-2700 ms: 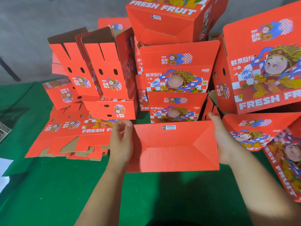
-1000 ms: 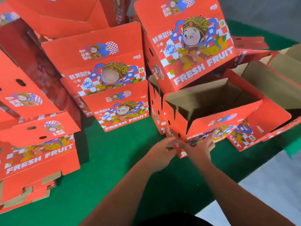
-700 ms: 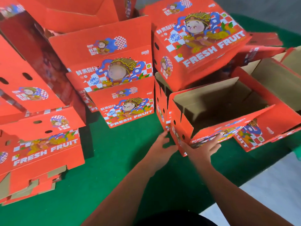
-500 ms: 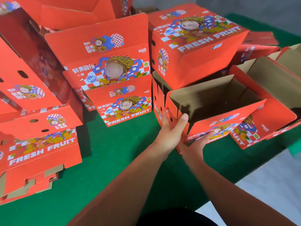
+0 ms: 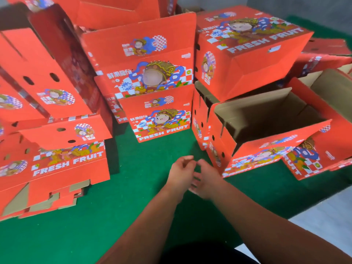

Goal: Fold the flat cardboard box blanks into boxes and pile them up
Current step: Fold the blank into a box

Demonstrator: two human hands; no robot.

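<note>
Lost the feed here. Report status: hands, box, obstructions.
Left hand and right hand both empty, close together above the green mat. Open-topped box set down just right of them, untouched. Flat blanks stacked left; nothing between.

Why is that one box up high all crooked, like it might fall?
The closed box sits tilted on the rims of the open boxes beneath it, not flat, so it looks unsteady. The open box in front leans too. Both hands are off them.
</note>
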